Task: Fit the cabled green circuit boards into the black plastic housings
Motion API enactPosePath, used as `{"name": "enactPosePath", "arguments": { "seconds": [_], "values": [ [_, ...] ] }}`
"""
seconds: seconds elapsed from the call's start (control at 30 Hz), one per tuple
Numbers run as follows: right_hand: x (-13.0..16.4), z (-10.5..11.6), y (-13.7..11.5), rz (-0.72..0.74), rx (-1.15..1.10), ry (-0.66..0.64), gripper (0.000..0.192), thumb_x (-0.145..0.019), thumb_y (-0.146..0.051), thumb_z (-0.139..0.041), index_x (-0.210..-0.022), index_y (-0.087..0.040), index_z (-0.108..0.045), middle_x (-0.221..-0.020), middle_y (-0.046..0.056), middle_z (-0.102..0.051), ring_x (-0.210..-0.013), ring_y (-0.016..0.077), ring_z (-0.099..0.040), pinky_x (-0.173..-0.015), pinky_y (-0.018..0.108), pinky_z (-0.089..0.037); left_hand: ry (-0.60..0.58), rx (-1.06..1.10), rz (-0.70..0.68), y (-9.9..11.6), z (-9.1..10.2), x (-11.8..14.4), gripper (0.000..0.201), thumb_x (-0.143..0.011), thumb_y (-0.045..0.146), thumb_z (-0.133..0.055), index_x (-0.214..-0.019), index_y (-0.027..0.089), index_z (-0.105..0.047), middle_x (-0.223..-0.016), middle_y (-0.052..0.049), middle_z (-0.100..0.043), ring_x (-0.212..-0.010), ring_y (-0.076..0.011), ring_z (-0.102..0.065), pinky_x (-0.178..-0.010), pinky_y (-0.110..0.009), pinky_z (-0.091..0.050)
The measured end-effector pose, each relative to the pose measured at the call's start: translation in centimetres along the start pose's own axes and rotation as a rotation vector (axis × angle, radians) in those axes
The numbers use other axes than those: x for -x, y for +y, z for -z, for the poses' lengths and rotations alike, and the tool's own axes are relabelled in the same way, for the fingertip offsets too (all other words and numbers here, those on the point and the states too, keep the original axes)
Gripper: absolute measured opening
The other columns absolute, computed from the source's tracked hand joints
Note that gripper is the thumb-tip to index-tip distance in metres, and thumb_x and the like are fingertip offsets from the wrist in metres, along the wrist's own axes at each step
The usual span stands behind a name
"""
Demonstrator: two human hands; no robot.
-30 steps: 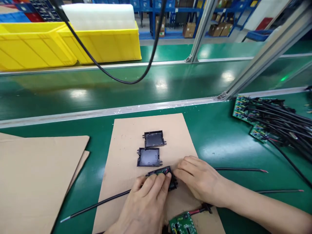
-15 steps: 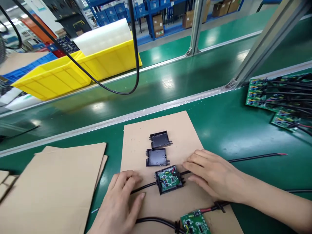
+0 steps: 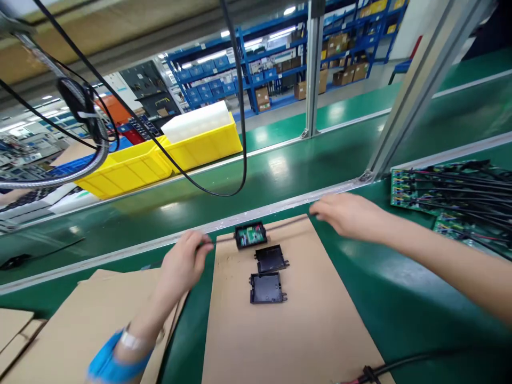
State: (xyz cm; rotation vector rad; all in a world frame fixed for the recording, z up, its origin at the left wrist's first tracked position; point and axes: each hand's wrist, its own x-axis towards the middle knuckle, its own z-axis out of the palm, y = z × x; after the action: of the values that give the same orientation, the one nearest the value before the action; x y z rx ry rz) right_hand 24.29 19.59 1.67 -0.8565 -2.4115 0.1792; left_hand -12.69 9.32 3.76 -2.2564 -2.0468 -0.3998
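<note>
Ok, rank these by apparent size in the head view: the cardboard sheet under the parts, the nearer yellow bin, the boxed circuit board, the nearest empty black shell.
1. cardboard sheet
2. yellow bin, though it sits farther away
3. empty black shell and boxed circuit board: look alike, so unranked

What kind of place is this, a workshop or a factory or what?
Most likely an electronics assembly line in a factory: a green conveyor belt runs past the bench, wired circuit boards lie piled at the right, and blue storage racks with cartons stand behind.
</note>
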Motion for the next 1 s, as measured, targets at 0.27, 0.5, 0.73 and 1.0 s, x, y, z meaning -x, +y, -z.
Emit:
{"name": "enactPosePath", "arguments": {
  "seconds": [0.27,0.5,0.73,1.0],
  "values": [
    [-8.3,-0.7,3.5,-0.043,0.158,-0.039,0.014,-0.094,-0.012,-0.053,-0.097,-0.009,-0.066,-0.095,0.006,-0.066,-0.096,0.0245,-0.063,-0.08,0.04,-0.05,0.016,0.025,-0.016,-0.3,-4.8,-11.2,0.033,-0.094,0.035,-0.059,-0.12,0.016,-0.057,-0.125,-0.01,-0.057,-0.111,-0.026,-0.057,-0.094,-0.049,-0.047],
    [5.5,-0.1,-8.8,0.161,-0.166,-0.354,0.007,-0.083,-0.018,-0.068,-0.077,-0.021,-0.064,-0.074,-0.001,-0.064,-0.074,0.0151,-0.06,-0.065,0.024,-0.049,-0.3,0.314,-0.315,4.7,-3.9,3.4,0.025,-0.084,0.035,-0.063,-0.106,0.023,-0.063,-0.113,-0.006,-0.058,-0.106,-0.0211,-0.057,-0.092,-0.035,-0.05],
    [13.3,-1.8,-15.3,-0.09,-0.217,-0.522,0.023,-0.068,-0.009,-0.065,-0.086,-0.018,-0.054,-0.09,0.007,-0.06,-0.084,0.0252,-0.057,-0.073,0.037,-0.048,-0.203,0.417,-0.26,9.5,-4.2,11.3,0.025,-0.089,0.016,-0.05,-0.109,0.022,-0.062,-0.122,-0.012,-0.048,-0.097,-0.0217,-0.059,-0.084,-0.041,-0.055],
    [10.3,-0.4,-14.0,-0.168,-0.528,-0.416,0.016,-0.088,-0.009,-0.054,-0.091,-0.021,-0.045,-0.085,-0.001,-0.056,-0.076,0.0148,-0.053,-0.067,0.026,-0.041,-0.464,0.746,-0.11,14.5,-0.9,12.9,0.018,-0.092,0.029,-0.049,-0.108,0.024,-0.055,-0.097,-0.004,-0.068,-0.079,-0.0184,-0.066,-0.065,-0.027,-0.052]
  ]
}}
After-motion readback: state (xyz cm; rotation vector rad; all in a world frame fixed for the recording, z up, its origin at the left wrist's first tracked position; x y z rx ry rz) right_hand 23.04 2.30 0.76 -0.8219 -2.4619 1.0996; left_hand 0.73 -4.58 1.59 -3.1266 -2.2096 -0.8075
